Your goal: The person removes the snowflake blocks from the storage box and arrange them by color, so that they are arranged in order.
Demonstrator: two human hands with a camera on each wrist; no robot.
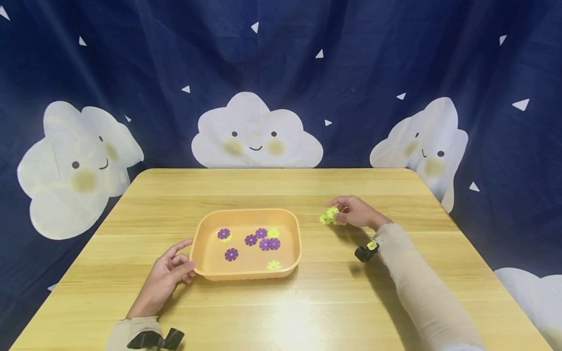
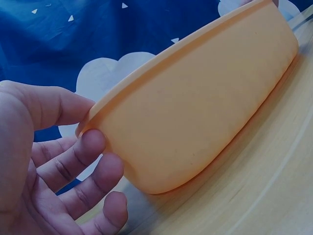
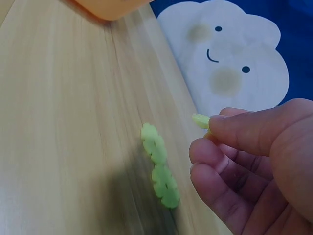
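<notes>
My left hand [image 1: 161, 279] holds the near left corner of an orange plastic basin [image 1: 246, 276], thumb and fingers pinching its rim [image 2: 146, 69]. Several purple flower-shaped notched discs [image 1: 231, 254] lie in the basin with a few yellow-green ones [image 1: 274, 264]. To the right of it, my right hand [image 1: 359, 213] pinches a yellow-green flower-shaped disc [image 3: 200, 120] between thumb and fingertips. The right wrist view shows this disc nearly edge-on, mostly covered by the thumb. Two more yellow-green discs [image 3: 166, 186] lie side by side on the wood beside that hand.
The basin stands on a light wooden table [image 1: 333, 302] with rounded far corners. Behind the table hangs a dark blue curtain [image 1: 281, 58] printed with smiling clouds and small white triangles. Black straps [image 1: 366, 252] are on both wrists.
</notes>
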